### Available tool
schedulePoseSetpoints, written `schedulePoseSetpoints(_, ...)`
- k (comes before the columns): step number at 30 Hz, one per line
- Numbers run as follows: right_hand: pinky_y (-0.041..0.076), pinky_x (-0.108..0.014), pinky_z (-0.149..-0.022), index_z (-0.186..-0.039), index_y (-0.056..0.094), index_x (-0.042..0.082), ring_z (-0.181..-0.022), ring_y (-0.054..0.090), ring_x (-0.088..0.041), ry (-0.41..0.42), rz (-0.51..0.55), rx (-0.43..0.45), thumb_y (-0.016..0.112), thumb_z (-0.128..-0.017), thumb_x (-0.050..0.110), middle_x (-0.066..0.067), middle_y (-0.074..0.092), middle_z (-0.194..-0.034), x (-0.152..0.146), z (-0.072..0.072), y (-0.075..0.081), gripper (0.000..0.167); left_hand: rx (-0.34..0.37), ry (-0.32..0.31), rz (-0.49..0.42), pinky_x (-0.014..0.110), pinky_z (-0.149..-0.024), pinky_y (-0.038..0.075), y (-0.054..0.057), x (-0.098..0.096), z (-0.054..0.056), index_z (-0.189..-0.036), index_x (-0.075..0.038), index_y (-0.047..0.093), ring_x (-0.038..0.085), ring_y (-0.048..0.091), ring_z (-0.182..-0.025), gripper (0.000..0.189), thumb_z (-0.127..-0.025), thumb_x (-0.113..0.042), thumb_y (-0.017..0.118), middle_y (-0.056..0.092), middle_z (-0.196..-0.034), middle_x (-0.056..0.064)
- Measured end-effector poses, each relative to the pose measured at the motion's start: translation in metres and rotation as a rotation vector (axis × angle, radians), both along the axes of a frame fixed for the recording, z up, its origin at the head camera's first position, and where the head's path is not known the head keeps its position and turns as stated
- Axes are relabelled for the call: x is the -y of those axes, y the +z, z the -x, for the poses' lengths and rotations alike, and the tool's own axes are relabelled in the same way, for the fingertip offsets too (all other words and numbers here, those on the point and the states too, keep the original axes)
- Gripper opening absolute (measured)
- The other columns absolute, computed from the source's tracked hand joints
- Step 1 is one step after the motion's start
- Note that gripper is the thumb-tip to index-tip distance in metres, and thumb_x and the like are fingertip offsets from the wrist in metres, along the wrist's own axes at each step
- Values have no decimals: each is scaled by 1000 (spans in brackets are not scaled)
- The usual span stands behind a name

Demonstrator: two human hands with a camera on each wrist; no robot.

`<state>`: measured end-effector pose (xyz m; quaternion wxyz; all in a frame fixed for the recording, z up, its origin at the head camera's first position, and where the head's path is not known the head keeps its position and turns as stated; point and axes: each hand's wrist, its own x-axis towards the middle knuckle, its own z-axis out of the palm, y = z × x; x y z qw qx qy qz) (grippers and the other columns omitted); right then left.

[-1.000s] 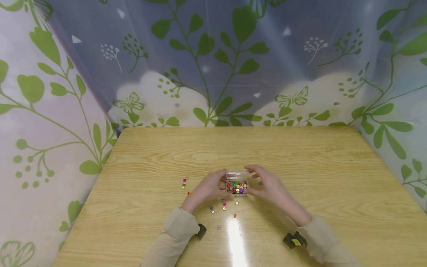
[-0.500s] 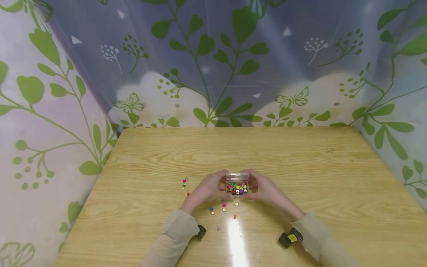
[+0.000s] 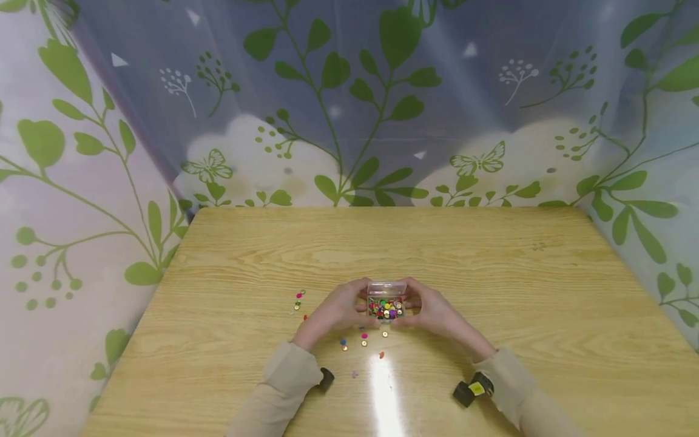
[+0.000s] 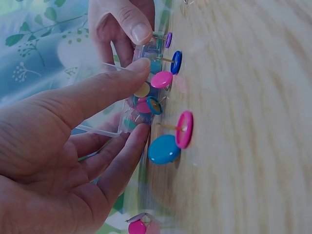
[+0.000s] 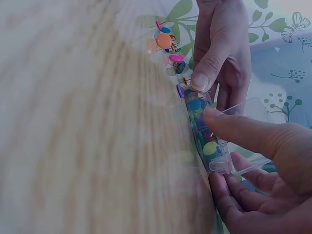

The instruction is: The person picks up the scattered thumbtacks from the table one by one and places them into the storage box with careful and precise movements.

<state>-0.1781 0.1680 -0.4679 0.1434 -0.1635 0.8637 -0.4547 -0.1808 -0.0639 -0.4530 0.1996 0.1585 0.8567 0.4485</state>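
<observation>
A small clear plastic box of colourful thumbtacks sits on the table with its hinged lid raised at the back. My left hand grips its left end, thumb at the front and fingers round the side and back. On the opposite end, my right hand holds it the same way. In the left wrist view the left thumb lies along the front wall of the box. The right wrist view shows the raised transparent lid behind the right thumb. Both palms hide the box's ends.
Loose thumbtacks lie in front of the box, among them a pink one, a blue one and an orange one. Several more lie left of the left hand. The wooden table ends at a patterned curtain.
My right hand has moved in from the right and closed its fingers on the box's right end. The left hand keeps its grip. The head view has shifted slightly.
</observation>
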Motion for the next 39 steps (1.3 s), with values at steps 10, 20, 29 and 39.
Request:
schedulePoseSetpoints(10,55,-48,-95,-135,55,11,-111,64,-33,8,28,28,90,-75,18,-15,64,-125,-1,-1,1,70,-26,0,28,39,-92,57,3,-1,-4,-127,-14,60,29,66,-111,58,-77,-13,89,65,-124,12)
schedulePoseSetpoints(20,53,-52,-98,-135,55,12,-112,63,-35,-4,8,29,91,-74,18,-16,63,-123,0,3,1,71,-103,-6,126,41,-93,56,16,3,-2,-145,-11,51,27,65,-111,76,-79,-15,87,64,-131,10)
schedulePoseSetpoints(29,52,-48,-100,-135,56,7,-109,63,-29,-2,8,32,91,-73,17,-13,62,-118,2,4,2,71,-308,285,185,40,-82,57,41,54,7,-119,-7,70,25,70,-100,25,-95,-16,72,73,-113,8)
schedulePoseSetpoints(39,52,-48,-99,-135,55,5,-108,63,-30,2,3,36,91,-73,14,-15,61,-117,2,2,3,72,-379,446,464,25,-50,42,23,84,6,-86,-11,76,13,57,-59,9,-90,-18,77,72,-76,1)
